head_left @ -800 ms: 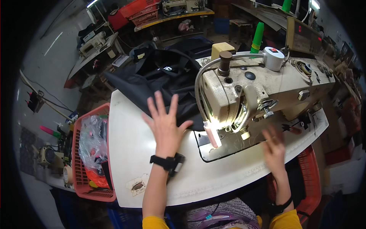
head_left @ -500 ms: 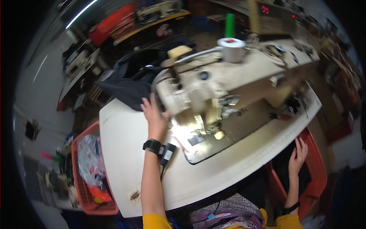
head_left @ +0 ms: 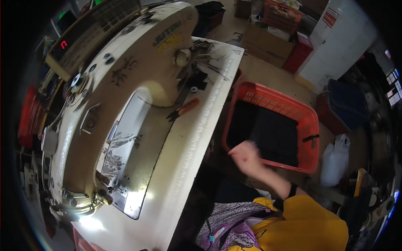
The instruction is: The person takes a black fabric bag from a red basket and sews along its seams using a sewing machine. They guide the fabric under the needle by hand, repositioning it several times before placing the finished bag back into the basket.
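Black fabric (head_left: pixel 274 131): lying inside red basket (head_left: pixel 274 99), right of white sewing table (head_left: pixel 197 136). Right hand (head_left: pixel 246 158): at basket's near-left corner, blurred; cannot tell whether spread, pressed together or touching.

right hand (head_left: pixel 246 158): blurred from my remote seat, looking curled in, how tightly i cannot tell
right forearm (head_left: pixel 271 179): bare, slanting up and leftward as i see it
right upper arm (head_left: pixel 314 217): yellow-sleeved, lower right

Sewing machine (head_left: pixel 121 75) on table (head_left: pixel 190 129), basket (head_left: pixel 273 100) right of table, fabric (head_left: pixel 272 136) in basket
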Action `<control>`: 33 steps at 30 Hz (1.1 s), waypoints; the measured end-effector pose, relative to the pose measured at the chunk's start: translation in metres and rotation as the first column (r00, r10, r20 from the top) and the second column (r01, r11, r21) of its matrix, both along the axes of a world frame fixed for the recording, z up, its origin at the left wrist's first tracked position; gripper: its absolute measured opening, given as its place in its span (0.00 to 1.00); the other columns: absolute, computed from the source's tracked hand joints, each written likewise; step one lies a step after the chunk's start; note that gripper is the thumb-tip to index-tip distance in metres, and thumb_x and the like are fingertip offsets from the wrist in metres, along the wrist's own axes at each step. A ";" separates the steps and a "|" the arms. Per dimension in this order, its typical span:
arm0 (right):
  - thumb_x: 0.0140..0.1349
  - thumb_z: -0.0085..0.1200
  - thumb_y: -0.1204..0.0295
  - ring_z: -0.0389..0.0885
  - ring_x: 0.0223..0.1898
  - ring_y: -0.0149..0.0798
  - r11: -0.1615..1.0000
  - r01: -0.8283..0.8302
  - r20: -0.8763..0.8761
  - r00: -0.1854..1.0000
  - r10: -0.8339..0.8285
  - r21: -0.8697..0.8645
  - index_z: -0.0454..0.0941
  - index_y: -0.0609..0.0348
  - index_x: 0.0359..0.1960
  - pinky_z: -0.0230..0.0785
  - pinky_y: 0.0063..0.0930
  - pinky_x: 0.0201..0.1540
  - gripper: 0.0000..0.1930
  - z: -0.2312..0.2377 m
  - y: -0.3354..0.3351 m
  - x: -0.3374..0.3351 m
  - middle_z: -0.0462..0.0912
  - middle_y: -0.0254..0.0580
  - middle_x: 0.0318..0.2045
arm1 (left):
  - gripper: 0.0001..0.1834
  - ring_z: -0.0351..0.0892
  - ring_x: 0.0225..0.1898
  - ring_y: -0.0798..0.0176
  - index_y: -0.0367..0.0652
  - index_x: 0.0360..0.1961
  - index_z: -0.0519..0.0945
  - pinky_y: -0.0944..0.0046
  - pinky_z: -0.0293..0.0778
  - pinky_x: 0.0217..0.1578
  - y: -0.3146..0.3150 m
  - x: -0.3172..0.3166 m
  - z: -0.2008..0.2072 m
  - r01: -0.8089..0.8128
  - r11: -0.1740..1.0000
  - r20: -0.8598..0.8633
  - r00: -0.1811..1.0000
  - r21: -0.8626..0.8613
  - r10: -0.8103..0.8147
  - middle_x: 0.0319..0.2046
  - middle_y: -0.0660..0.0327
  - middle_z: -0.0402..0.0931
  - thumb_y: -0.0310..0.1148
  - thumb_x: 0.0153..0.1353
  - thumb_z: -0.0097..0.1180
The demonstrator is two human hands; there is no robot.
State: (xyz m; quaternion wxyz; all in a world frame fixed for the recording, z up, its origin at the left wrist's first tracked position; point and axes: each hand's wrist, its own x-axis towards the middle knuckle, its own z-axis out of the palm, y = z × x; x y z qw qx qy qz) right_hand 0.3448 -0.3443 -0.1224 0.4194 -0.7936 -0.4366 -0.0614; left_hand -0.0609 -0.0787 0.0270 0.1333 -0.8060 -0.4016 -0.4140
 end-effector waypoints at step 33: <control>0.60 0.63 0.67 0.82 0.42 0.47 0.981 0.101 -0.126 0.984 -0.123 -0.165 0.84 0.55 0.38 0.74 0.41 0.44 0.08 -0.104 -0.028 0.066 0.82 0.43 0.36 | 0.18 0.81 0.45 0.60 0.28 0.48 0.79 0.60 0.75 0.52 -0.121 0.084 -0.013 0.339 0.274 0.419 0.846 -0.900 0.329 0.42 0.51 0.83 0.37 0.73 0.52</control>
